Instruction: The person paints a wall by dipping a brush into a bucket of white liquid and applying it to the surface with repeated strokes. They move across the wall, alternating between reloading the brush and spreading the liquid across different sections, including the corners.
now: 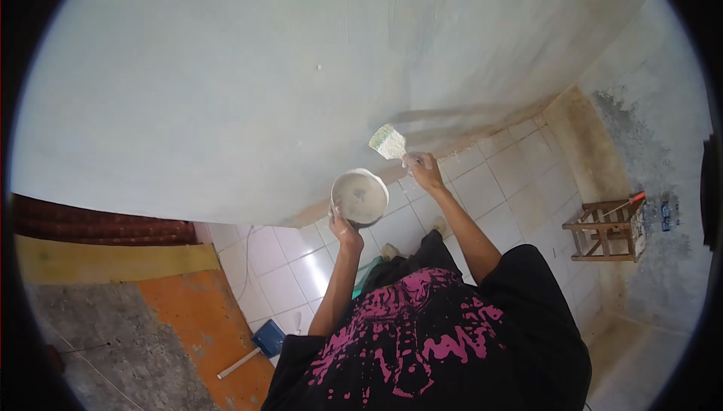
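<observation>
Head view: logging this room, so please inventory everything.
brush: 1, whitish, centre
bowl: 1, whitish, centre
walls: 2, pale grey, top and right
tiled floor: 1, whitish, middle
stool: 1, brown, right
stick: 1, orange-tipped, at stool
likely dustpan: 1, blue, lower left
patchy surface: 1, grey-orange, lower left
unclear panel: 1, dark red, left
unclear item: 1, green, below bowl
shirt: 1, black-pink, bottom
left hand: 1, gripping bowl
right hand: 1, gripping brush

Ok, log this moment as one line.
left hand: holding bowl | right hand: gripping brush by handle | brush head: pointing away from the person, in front of wall, contact unclear
</observation>
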Available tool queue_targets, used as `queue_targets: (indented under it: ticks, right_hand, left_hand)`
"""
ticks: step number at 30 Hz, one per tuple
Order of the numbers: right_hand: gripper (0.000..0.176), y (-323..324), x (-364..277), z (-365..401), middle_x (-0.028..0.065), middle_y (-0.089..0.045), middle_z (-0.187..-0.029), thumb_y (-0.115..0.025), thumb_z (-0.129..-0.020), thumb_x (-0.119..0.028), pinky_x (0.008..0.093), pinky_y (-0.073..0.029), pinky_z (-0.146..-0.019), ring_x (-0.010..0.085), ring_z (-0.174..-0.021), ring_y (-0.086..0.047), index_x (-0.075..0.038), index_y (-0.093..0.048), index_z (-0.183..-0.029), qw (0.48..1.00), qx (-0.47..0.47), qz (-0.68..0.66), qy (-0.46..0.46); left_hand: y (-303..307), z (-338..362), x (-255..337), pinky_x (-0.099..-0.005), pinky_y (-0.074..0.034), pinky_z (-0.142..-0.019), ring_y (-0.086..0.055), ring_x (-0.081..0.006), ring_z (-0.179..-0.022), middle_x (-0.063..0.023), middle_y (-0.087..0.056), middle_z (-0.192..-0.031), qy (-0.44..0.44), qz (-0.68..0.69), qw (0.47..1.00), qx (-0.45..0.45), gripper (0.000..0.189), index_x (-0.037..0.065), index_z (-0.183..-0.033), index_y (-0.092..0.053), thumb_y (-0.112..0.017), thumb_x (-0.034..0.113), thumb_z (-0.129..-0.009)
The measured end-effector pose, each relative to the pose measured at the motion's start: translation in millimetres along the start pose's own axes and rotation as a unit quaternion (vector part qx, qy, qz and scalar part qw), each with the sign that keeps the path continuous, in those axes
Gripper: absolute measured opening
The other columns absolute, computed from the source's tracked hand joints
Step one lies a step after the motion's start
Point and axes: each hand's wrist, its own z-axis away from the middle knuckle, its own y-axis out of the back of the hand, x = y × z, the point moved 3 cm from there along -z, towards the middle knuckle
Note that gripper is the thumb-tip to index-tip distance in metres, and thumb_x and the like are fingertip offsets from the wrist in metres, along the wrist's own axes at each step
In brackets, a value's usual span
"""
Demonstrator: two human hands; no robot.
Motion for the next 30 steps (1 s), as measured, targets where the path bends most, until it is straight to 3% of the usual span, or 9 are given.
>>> queue_targets:
  ticks: [2,6,13,15,16,18,20,25,30]
  right_hand:
    - [0.033,-20.9,27.5,-18.5,-0.0007,-0.054,-0.063,-0.059,-0.09,-0.03,0.026,-0.04,-0.057,0.0095,-0.061,-0.05,-0.003,-0.063,-0.072,0.993,0.08,-0.089,-0.022]
    - [0.034,-63.0,73.4,-43.1,-0.0017,-0.05,-0.062,-0.059,-0.09,-0.032,0.0259,-0.039,-0.054,0.0082,-0.058,-0.047,-0.005,-0.061,-0.07,0.977,0.101,-0.19,-0.004]
    - [0.039,-102.9,130.6,-42.3,0.0033,-0.055,-0.062,-0.058,-0.09,-0.039,0.0303,-0.041,-0.048,0.0132,-0.053,-0.052,-0.004,-0.062,-0.075,0.976,0.16,-0.079,-0.125]
    - [0.037,-102.7,116.8,-43.9,0.0064,-0.058,-0.066,-0.057,-0.091,-0.038,0.0322,-0.042,-0.047,0.0162,-0.053,-0.055,-0.003,-0.062,-0.078,0.959,0.18,-0.087,-0.2]
    - [0.033,-97.7,108.0,-57.5,0.0069,-0.058,-0.07,-0.055,-0.091,-0.035,0.0323,-0.04,-0.044,0.0147,-0.051,-0.052,-0.003,-0.059,-0.083,0.975,0.131,-0.052,-0.171]
    - [0.031,-70.1,29.9,-55.2,0.005,-0.053,-0.066,-0.053,-0.093,-0.032,0.0302,-0.035,-0.041,0.0124,-0.049,-0.046,-0.003,-0.057,-0.085,0.967,0.059,-0.181,-0.17]
    - [0.032,-33.0,-78.9,-27.5,0.0029,-0.051,-0.066,-0.051,-0.096,-0.032,0.0267,-0.031,-0.04,0.0092,-0.047,-0.041,-0.002,-0.057,-0.085,0.945,0.065,-0.254,-0.197]
    - [0.036,16.6,-194.9,22.2,0.0005,-0.048,-0.07,-0.05,-0.099,-0.035,0.0233,-0.029,-0.042,0.0062,-0.05,-0.038,-0.003,-0.057,-0.087,0.964,0.025,-0.251,-0.081]
    - [0.044,2.2,-154.0,-10.0,0.001,-0.048,-0.066,-0.048,-0.1,-0.04,0.026,-0.038,-0.052,0.0104,-0.06,-0.046,-0.001,-0.057,-0.08,0.965,0.03,-0.249,0.078]
  left_hand:
    - [4.0,9.1,10.5,-0.0466,-0.054,-0.081,-0.057,-0.0283,-0.111,-0.012,-0.054,-0.121,0.008,-0.004,1.0,0.003,0.046,0.009,-0.128,-0.05,-0.06,0.032,-0.089]
    - [29.6,22.3,18.4,-0.0451,-0.054,-0.082,-0.058,-0.0282,-0.109,-0.0112,-0.055,-0.12,0.017,-0.043,0.996,0.073,0.048,0.009,-0.129,-0.049,-0.06,0.032,-0.088]
    - [57.4,40.2,41.4,-0.0442,-0.054,-0.082,-0.058,-0.029,-0.11,-0.0126,-0.053,-0.122,0.039,-0.054,0.997,0.034,0.048,0.01,-0.13,-0.047,-0.056,0.034,-0.089]
    - [71.6,36.2,31.9,-0.0441,-0.054,-0.083,-0.055,-0.0285,-0.113,-0.0126,-0.052,-0.124,0.034,-0.055,0.998,0.012,0.046,0.01,-0.129,-0.047,-0.054,0.034,-0.091]
    - [79.7,32.1,25.7,-0.0446,-0.053,-0.084,-0.054,-0.0282,-0.114,-0.0121,-0.051,-0.124,-0.012,-0.153,0.988,-0.008,0.045,0.01,-0.128,-0.048,-0.054,0.035,-0.091]
    - [84.2,34.4,23.3,-0.045,-0.052,-0.084,-0.052,-0.0279,-0.116,-0.0116,-0.05,-0.125,-0.054,-0.251,0.966,-0.033,0.044,0.011,-0.128,-0.048,-0.053,0.036,-0.091]
    - [71.3,38.8,23.0,-0.0451,-0.049,-0.086,-0.05,-0.0273,-0.117,-0.0112,-0.049,-0.125,0.055,-0.074,0.996,0.006,0.043,0.01,-0.126,-0.049,-0.052,0.037,-0.092]
    - [51.4,47.5,26.2,-0.0462,-0.047,-0.088,-0.051,-0.0266,-0.115,-0.0107,-0.05,-0.124,0.076,-0.051,0.996,0.023,0.047,0.011,-0.13,-0.048,-0.053,0.038,-0.092]
    - [54.3,46.8,30.4,-0.0467,-0.046,-0.088,-0.051,-0.0257,-0.114,-0.01,-0.051,-0.123,0.076,-0.019,0.997,-0.011,0.05,0.011,-0.133,-0.047,-0.056,0.036,-0.09]
